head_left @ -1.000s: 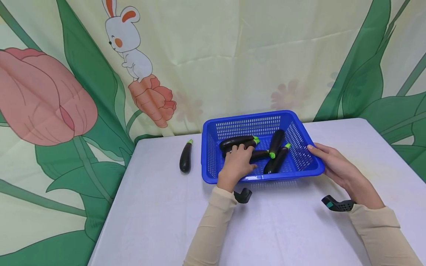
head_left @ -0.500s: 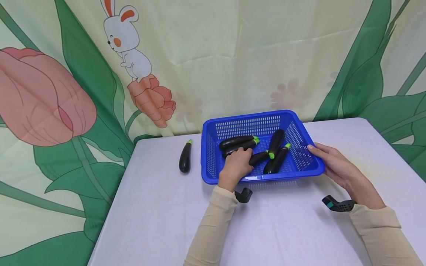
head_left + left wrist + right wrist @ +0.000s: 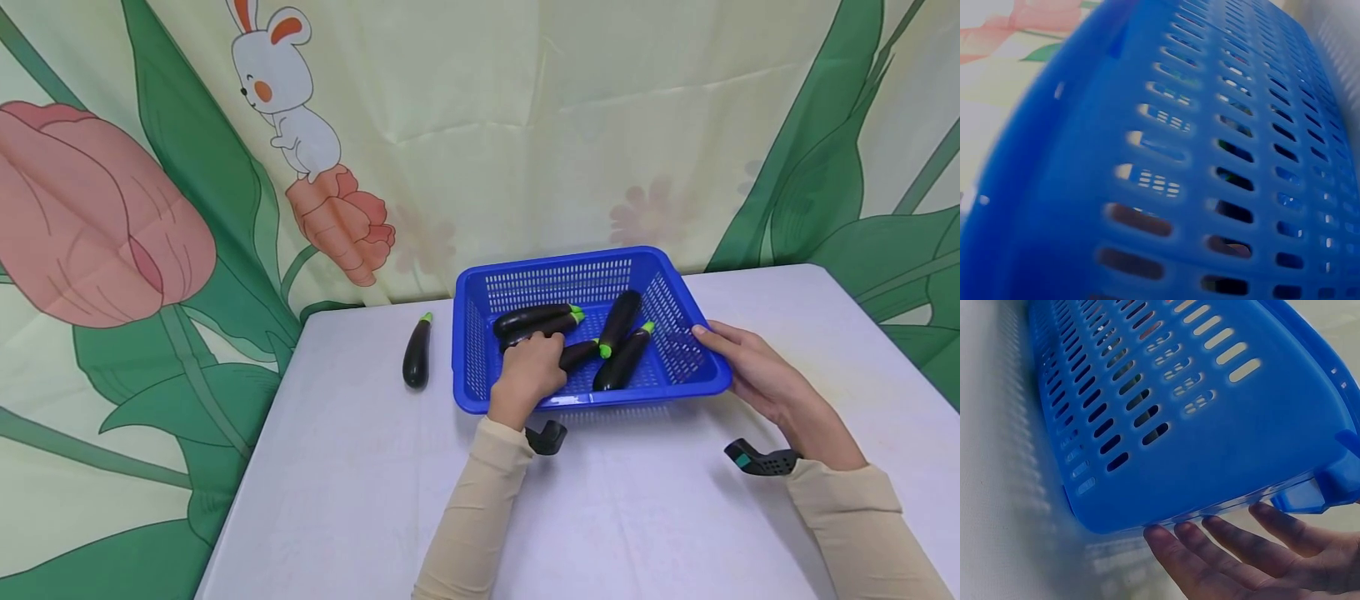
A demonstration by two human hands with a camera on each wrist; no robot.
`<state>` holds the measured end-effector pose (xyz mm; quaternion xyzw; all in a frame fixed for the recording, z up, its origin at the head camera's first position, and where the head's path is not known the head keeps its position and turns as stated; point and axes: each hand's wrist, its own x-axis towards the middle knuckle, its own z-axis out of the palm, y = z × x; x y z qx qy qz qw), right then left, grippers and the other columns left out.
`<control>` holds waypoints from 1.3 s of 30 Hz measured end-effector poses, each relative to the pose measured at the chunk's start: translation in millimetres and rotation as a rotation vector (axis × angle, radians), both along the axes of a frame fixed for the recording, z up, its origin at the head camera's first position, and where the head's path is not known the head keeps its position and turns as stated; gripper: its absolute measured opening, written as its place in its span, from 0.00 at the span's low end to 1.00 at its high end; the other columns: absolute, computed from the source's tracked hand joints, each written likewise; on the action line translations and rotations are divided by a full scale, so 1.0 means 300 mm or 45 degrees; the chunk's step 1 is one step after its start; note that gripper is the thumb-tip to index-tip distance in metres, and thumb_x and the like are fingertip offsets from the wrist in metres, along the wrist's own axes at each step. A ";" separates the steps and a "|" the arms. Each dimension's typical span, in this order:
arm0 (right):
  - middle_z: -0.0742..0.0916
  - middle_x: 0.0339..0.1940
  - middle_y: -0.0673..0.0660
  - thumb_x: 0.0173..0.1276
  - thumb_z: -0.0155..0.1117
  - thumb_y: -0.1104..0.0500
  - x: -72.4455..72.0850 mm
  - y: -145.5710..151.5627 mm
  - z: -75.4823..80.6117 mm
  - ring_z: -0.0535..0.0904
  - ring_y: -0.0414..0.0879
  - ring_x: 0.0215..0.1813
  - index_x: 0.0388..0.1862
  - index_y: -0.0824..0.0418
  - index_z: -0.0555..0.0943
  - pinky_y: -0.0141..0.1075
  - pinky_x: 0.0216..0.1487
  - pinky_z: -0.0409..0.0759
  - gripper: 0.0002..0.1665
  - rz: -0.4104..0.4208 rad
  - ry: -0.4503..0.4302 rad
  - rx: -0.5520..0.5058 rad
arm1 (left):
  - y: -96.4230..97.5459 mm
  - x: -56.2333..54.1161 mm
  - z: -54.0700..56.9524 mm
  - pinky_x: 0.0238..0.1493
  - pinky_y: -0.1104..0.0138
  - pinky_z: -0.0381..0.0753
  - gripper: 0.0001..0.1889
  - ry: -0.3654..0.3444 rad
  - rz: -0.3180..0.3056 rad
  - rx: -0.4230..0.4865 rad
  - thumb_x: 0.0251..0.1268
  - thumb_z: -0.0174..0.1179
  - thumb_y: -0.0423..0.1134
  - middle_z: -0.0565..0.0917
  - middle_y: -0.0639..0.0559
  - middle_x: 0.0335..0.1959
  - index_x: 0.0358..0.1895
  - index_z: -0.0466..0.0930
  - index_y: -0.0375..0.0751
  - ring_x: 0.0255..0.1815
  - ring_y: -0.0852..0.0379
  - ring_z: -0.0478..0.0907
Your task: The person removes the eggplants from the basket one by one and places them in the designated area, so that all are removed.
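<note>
Basket (image 3: pixel 592 398): smooth, glossy plastic. Eggplants (image 3: pixel 625 360): smooth, shiny skin. Table cover (image 3: pixel 352 475): matt cloth. Backdrop (image 3: pixel 480 183): matt, creased cloth.

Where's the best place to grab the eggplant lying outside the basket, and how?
Probably around its middle, coming from above, thumb on one long side and fingers on the other. The eggplant lies lengthwise, green stem pointing away from the person, and a gap separates it from the basket.
</note>
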<state>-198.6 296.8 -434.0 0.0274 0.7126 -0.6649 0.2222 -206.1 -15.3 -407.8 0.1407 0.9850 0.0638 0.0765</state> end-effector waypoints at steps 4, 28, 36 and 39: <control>0.81 0.51 0.34 0.83 0.48 0.38 -0.002 0.000 -0.001 0.85 0.30 0.52 0.87 0.63 0.35 0.32 0.52 0.87 0.53 0.006 0.003 0.017 | -0.004 0.007 0.014 0.61 0.51 0.83 0.23 -0.009 0.020 -0.012 0.71 0.65 0.46 0.86 0.48 0.56 0.66 0.79 0.48 0.53 0.50 0.82; 0.80 0.52 0.34 0.83 0.48 0.38 0.001 -0.001 -0.002 0.84 0.30 0.51 0.87 0.63 0.34 0.31 0.52 0.87 0.53 0.005 0.005 0.028 | -0.063 0.072 0.084 0.53 0.51 0.87 0.27 0.105 0.048 0.077 0.71 0.60 0.49 0.81 0.43 0.60 0.69 0.73 0.43 0.55 0.48 0.82; 0.79 0.53 0.36 0.83 0.48 0.38 0.000 -0.003 -0.002 0.84 0.30 0.51 0.87 0.62 0.35 0.32 0.52 0.87 0.53 0.000 -0.001 0.030 | -0.087 0.077 0.092 0.52 0.52 0.87 0.27 0.226 0.030 0.166 0.73 0.58 0.49 0.79 0.43 0.64 0.71 0.72 0.44 0.59 0.47 0.79; 0.78 0.54 0.37 0.83 0.48 0.38 -0.001 -0.002 -0.003 0.84 0.30 0.51 0.87 0.62 0.35 0.31 0.52 0.87 0.53 0.000 0.000 0.035 | -0.096 0.079 0.092 0.47 0.54 0.87 0.26 0.287 0.036 0.210 0.72 0.58 0.49 0.80 0.43 0.60 0.70 0.73 0.44 0.53 0.48 0.78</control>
